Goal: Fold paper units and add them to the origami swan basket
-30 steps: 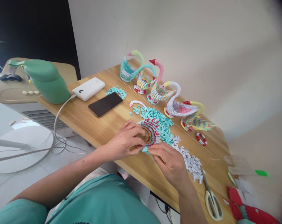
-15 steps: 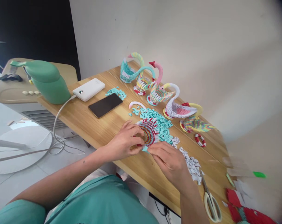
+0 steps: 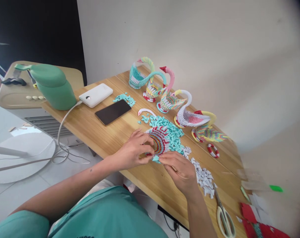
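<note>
A round bowl of folded paper pieces point(image 3: 162, 140), ringed in red, white, grey and other colours, is near the table's front edge. My left hand point(image 3: 137, 148) grips its near left rim between thumb and fingers. At the near rim, my right hand point(image 3: 178, 168) pinches a small turquoise folded paper piece point(image 3: 156, 159) against the bowl. Its fingertips partly cover the piece. Directly behind the bowl lies a heap of turquoise paper pieces point(image 3: 173, 134). White folded paper pieces point(image 3: 203, 178) are spread to the right of my right hand.
Several paper swans point(image 3: 189, 115) stand along the wall side. A red-and-white paper ring point(image 3: 213, 150) and scissors point(image 3: 225, 218) lie at right. Left are a phone point(image 3: 113, 111), a white power bank point(image 3: 96, 95) with a cable, and a green bottle point(image 3: 54, 87). A white curved swan neck point(image 3: 147, 111) lies mid-table.
My right hand has shifted very slightly, and more of the turquoise piece shows at the rim. The whole view has moved a little. Both hands stay at the bowl.
</note>
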Available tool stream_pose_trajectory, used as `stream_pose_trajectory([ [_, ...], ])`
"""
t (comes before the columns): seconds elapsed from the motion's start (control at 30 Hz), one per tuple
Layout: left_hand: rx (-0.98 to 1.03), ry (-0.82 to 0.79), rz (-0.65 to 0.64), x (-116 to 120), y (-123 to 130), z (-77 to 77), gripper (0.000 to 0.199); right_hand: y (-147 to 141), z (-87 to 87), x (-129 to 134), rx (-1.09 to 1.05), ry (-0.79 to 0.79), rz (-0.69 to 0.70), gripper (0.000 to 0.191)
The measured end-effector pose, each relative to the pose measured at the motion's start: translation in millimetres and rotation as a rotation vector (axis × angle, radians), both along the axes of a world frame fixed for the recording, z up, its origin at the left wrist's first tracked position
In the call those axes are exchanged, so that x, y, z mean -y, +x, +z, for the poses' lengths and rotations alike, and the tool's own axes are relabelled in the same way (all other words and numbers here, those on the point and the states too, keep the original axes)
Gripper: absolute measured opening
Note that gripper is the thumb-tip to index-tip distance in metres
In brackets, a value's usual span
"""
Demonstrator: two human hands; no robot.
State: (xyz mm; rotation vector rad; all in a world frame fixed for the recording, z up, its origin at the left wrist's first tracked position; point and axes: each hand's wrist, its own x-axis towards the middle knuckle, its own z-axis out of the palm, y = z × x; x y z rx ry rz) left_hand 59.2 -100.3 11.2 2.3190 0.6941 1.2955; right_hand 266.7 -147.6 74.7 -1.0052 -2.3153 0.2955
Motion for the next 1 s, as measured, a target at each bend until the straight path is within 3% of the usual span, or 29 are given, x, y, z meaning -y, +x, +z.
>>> stream_pose_trajectory([
  [0.17, 0.017, -0.001, -0.007, 0, 0, -0.1, 0.011, -5, 11.2, 5, 0.092, 0.0, -0.015, 0.023],
  [0.37, -0.002, -0.011, -0.016, 0, 3, -1.9, 0.012, -30, 44.7, 12, 0.49, -0.037, -0.082, 0.024],
  [0.5, 0.059, -0.056, -0.059, 2, -1, -4.0, 0.01, -42, 52.8, 6, 0.649, -0.045, -0.129, 0.023],
  [0.6, 0.108, -0.128, -0.046, 4, -10, -8.5, 0.024, -38, 48.3, 4, 0.584, -0.067, -0.167, 0.018],
  [0.77, 0.081, -0.254, 0.114, 5, -20, -25.4, 0.054, -19, 27.5, 8, 0.376, -0.103, -0.288, 0.026],
  [0.9, 0.022, -0.334, 0.149, 3, -12, -36.7, 0.073, -15, 10.3, 9, 0.267, -0.106, -0.365, 0.028],
  [1.0, 0.003, -0.334, 0.138, 0, 0, -38.5, 0.072, -21, 0.0, 8, 0.155, -0.107, -0.426, 0.022],
])
